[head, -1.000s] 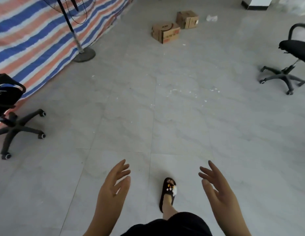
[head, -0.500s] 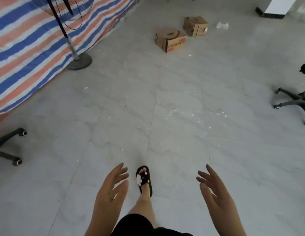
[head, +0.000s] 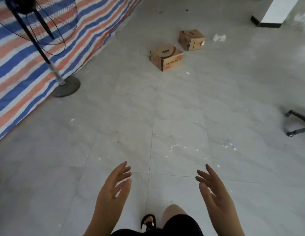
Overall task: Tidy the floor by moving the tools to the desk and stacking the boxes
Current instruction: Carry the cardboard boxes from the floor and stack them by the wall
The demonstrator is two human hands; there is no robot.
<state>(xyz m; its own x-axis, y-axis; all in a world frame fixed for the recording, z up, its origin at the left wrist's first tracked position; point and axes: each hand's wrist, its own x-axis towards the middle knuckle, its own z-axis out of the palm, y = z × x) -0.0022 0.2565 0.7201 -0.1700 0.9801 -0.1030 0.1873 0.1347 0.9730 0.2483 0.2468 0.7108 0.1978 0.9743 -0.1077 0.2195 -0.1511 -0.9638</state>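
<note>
The two cardboard boxes have drawn closer and larger in the head view than a second ago, the office chair on the left has dropped out of sight, and a bare knee now leads where a sandalled foot stepped forward before.

The nearer cardboard box [head: 166, 57] sits on the grey tiled floor [head: 131, 103] ahead, a corner turned toward the camera, its long axis running from near left to far right. A round printed mark covers its top, and red lettering runs along its right-hand face, too blurred to read. The farther cardboard box [head: 191, 39] stands just beyond and to the right, apart from the first, a corner likewise facing the camera; a small label on its side cannot be read. A crumpled white scrap [head: 219, 37] lies to its right.

The left hand [head: 112, 193] and right hand [head: 214, 195] are raised in front of the person, palms facing each other, fingers spread and relaxed, gripping nothing and touching nothing.

A pedestal fan [head: 37, 31] stands at left on its round base, beside a striped blue, orange and white tarpaulin [head: 20, 68]. An office chair's wheeled legs [head: 296, 123] show at the right edge. A black sandal [head: 148, 223] is at the bottom.
</note>
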